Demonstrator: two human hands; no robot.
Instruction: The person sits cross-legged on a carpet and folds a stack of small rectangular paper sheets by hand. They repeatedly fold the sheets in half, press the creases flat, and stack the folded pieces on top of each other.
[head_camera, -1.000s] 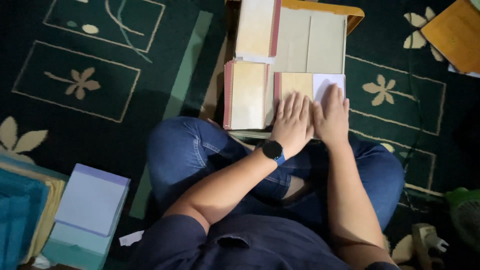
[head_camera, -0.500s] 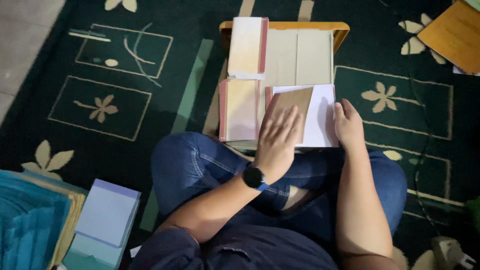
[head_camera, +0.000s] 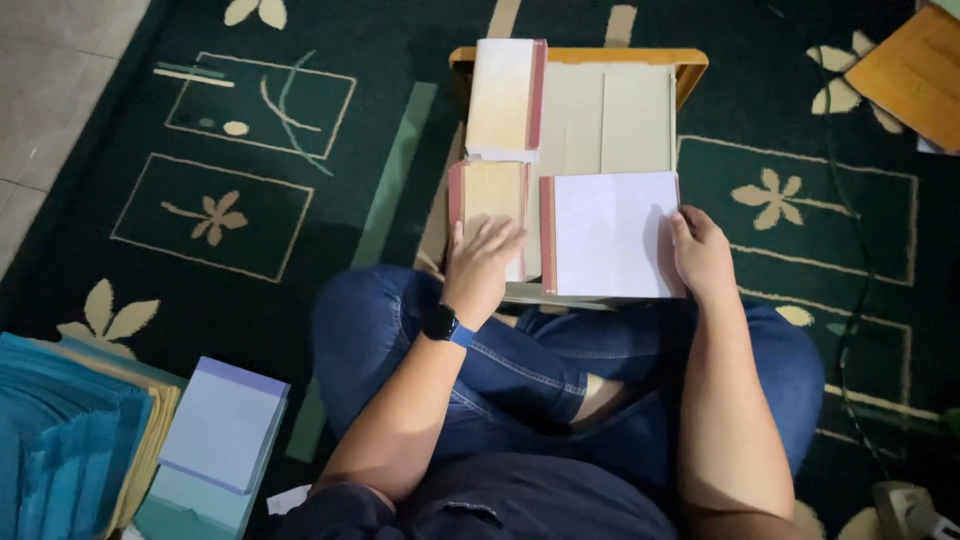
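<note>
I sit cross-legged on a dark green carpet with a low yellow-edged table in front of my knees. On it lie paper pads with red spines. My left hand, a black watch on its wrist, rests flat with fingers spread on the lower left cream pad. My right hand holds the right edge of a white pad with a red spine. A further cream pad lies at the back left, beside pale sheets.
A stack of teal and yellow folders and a pale lavender pad lie on the carpet at lower left. An orange board sits at top right. Bare tile floor shows at upper left. A dark cable runs down the right.
My hands, together on the right pad before, have parted. The brown cover sheet is gone from the right pad, showing white paper. My left hand moved onto the left pad.
</note>
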